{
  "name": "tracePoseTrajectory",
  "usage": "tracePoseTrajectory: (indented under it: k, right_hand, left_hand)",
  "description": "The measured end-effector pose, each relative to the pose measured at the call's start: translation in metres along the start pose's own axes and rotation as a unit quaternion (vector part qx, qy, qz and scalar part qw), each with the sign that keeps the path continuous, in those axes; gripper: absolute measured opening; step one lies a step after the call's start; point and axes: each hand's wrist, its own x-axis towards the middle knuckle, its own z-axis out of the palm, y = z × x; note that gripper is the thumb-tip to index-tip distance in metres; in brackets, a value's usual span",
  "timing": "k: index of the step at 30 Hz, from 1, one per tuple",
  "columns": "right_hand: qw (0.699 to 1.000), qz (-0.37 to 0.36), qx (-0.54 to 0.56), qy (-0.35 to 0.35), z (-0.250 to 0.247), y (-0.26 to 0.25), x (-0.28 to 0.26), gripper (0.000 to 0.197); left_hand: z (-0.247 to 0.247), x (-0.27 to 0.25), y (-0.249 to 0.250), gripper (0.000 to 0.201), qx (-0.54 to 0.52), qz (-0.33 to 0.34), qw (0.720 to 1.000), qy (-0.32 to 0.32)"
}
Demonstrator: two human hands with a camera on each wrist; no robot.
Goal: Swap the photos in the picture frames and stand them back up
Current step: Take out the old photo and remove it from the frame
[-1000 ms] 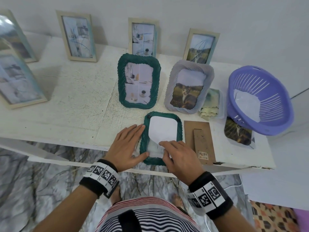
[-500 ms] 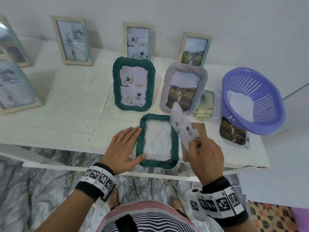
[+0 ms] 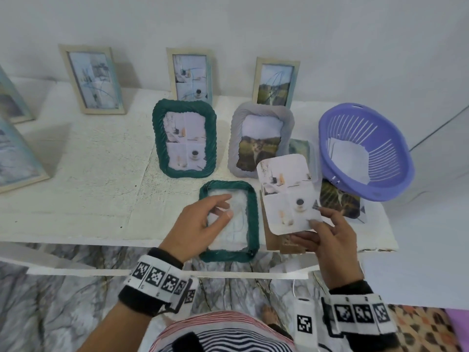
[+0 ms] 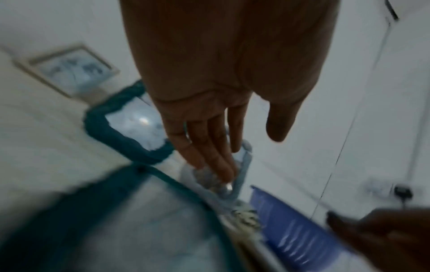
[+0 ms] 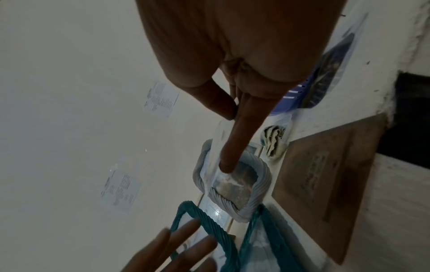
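Note:
A green rope-edged frame lies flat at the table's front edge, its opening bare down to the glass. My left hand hovers over that opening with relaxed fingers and holds nothing; the left wrist view shows its fingers straight. My right hand pinches the lower right corner of a coffee collage photo, face up, above the brown backing board. Behind stand a second green frame with the same collage and a grey frame with a cat photo.
A purple basket sits tilted at the right, with a loose cat photo lying at its foot. Several beige frames stand along the wall and at the left. The white table ends just under my wrists.
My right hand lifted the photo out of the lying green frame and turned it face up to the right. My left hand left the frame's edge and now hovers over the glass.

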Motion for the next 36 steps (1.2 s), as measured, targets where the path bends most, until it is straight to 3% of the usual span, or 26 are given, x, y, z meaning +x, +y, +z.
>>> tracePoseTrajectory:
  k: [3, 5, 7, 9, 10, 12, 13, 15, 17, 21, 25, 29, 32, 36]
  right_hand:
    - [0.999, 0.020, 0.036, -0.020, -0.006, -0.003, 0.004, 0.018]
    - [0.998, 0.024, 0.022, -0.044, -0.013, -0.009, 0.006, 0.016]
    - [0.997, 0.014, -0.035, -0.069, -0.023, -0.016, 0.011, 0.014]
    - [0.980, -0.059, -0.180, -0.065, -0.039, -0.018, 0.018, 0.012]
    - [0.947, -0.139, -0.285, -0.040, -0.049, -0.019, 0.024, 0.013]
    - [0.836, -0.306, -0.454, 0.024, -0.070, -0.023, 0.038, 0.021]
    - [0.782, -0.354, -0.510, 0.043, -0.080, -0.026, 0.047, 0.028]
    - [0.709, -0.378, -0.592, 0.060, -0.100, -0.033, 0.069, 0.044]
    - [0.677, -0.356, -0.643, 0.043, -0.117, -0.039, 0.089, 0.047]
    - [0.658, -0.382, -0.649, -0.001, -0.135, -0.052, 0.110, 0.025]
    - [0.659, -0.445, -0.605, -0.039, -0.143, -0.064, 0.120, 0.027]
    - [0.677, -0.486, -0.552, -0.022, -0.151, -0.079, 0.125, 0.020]
    - [0.691, -0.471, -0.547, -0.039, -0.157, -0.084, 0.130, 0.022]
    - [0.680, -0.477, -0.555, -0.044, -0.162, -0.081, 0.130, 0.025]
  left_hand:
    - [0.027, 0.018, 0.036, 0.047, -0.134, -0.065, 0.987, -0.061]
    - [0.048, 0.027, 0.051, 0.047, -0.198, -0.075, 0.975, -0.065]
    - [0.066, 0.035, 0.058, 0.047, -0.215, -0.070, 0.973, -0.047]
    - [0.081, 0.041, 0.060, 0.048, -0.208, -0.069, 0.975, -0.028]
    - [0.086, 0.044, 0.062, 0.049, -0.206, -0.068, 0.976, -0.020]
    - [0.097, 0.048, 0.064, 0.050, -0.190, -0.066, 0.980, -0.001]
    - [0.102, 0.050, 0.064, 0.050, -0.174, -0.068, 0.982, 0.010]
    - [0.110, 0.054, 0.063, 0.050, -0.147, -0.080, 0.985, 0.028]
    - [0.119, 0.057, 0.063, 0.051, -0.115, -0.094, 0.988, 0.032]
    - [0.133, 0.061, 0.076, 0.052, -0.046, -0.129, 0.990, 0.040]
    - [0.138, 0.060, 0.087, 0.049, -0.003, -0.146, 0.988, 0.058]
    - [0.152, 0.072, 0.097, 0.046, 0.007, -0.131, 0.991, 0.013]
    - [0.173, 0.093, 0.105, 0.045, 0.115, -0.116, 0.987, -0.011]
    - [0.200, 0.121, 0.114, 0.050, 0.083, -0.180, 0.979, -0.048]
